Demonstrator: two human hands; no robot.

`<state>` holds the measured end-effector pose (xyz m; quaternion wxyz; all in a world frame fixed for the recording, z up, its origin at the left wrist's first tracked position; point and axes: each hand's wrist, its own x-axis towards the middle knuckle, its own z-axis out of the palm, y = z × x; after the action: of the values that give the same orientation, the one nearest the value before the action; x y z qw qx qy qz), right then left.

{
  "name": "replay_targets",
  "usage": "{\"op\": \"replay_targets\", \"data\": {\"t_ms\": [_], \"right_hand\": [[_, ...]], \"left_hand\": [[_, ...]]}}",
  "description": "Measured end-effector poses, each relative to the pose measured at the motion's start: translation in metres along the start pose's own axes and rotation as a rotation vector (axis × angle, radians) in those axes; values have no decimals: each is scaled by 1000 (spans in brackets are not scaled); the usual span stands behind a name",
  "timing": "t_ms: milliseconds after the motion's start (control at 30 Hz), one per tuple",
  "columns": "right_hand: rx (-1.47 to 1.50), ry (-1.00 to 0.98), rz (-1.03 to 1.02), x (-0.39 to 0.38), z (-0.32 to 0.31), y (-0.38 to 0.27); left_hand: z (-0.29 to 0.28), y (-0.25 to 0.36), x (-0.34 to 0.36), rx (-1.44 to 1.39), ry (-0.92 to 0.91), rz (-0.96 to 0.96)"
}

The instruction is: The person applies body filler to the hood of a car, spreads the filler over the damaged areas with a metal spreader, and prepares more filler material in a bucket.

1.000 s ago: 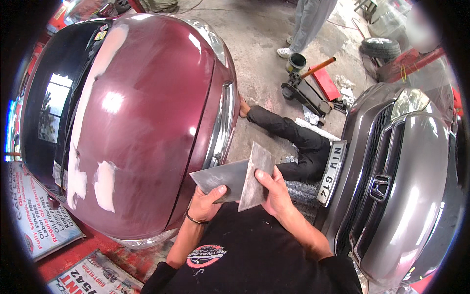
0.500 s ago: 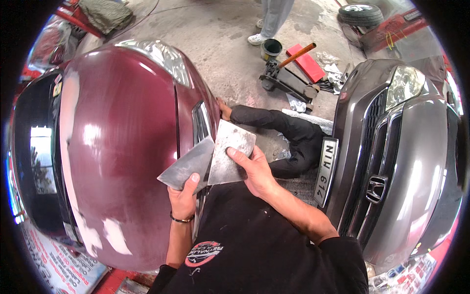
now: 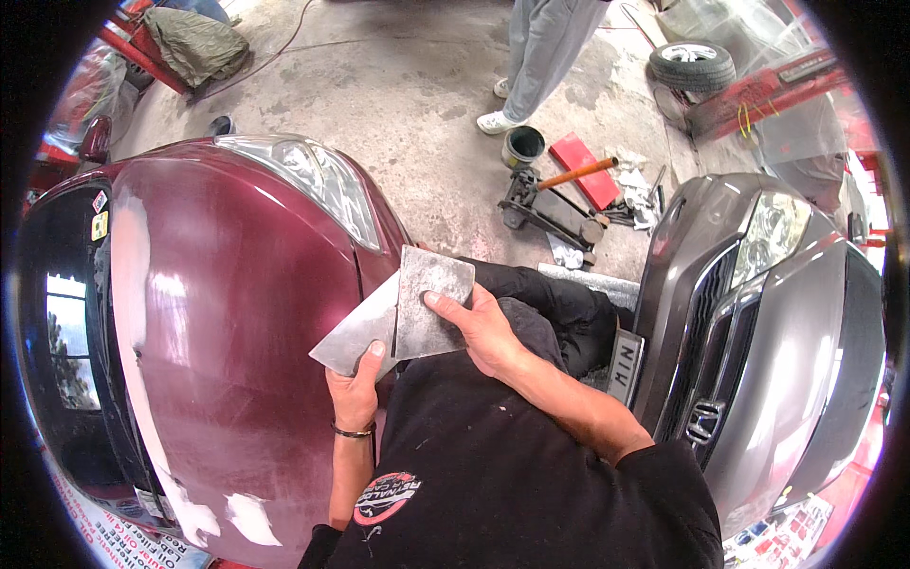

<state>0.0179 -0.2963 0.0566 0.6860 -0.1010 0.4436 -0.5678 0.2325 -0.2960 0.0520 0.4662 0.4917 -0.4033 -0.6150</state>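
My left hand (image 3: 358,387) grips a smooth grey flat plate (image 3: 351,327) by its lower edge, thumb on top. My right hand (image 3: 483,332) pinches a second, mottled grey plate (image 3: 428,270), thumb pressed on its face. The two plates touch or overlap at their inner edges, just beside the maroon car's hood (image 3: 227,313), which carries pale patches of filler (image 3: 246,517). Whether anything lies behind the plates is hidden.
A grey car front (image 3: 787,351) is at right. A person's dark-trousered leg (image 3: 583,318) lies between the cars. Behind are a jack (image 3: 550,218), red box (image 3: 583,171), bucket (image 3: 521,147), standing person (image 3: 536,57), tire (image 3: 692,66) and red lift arm (image 3: 768,100).
My hands and both plates have shifted up and left since a second ago, the plates turning slightly. The view has shifted too, showing more floor at upper left and hiding more of the lying person.
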Motion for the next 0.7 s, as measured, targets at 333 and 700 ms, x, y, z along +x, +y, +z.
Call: {"op": "replay_targets", "data": {"t_ms": [333, 700], "right_hand": [[33, -24, 41, 78, -13, -44], [37, 17, 22, 168, -70, -151]], "left_hand": [[44, 7, 67, 24, 112, -16], [148, 7, 133, 285, 117, -22]]}}
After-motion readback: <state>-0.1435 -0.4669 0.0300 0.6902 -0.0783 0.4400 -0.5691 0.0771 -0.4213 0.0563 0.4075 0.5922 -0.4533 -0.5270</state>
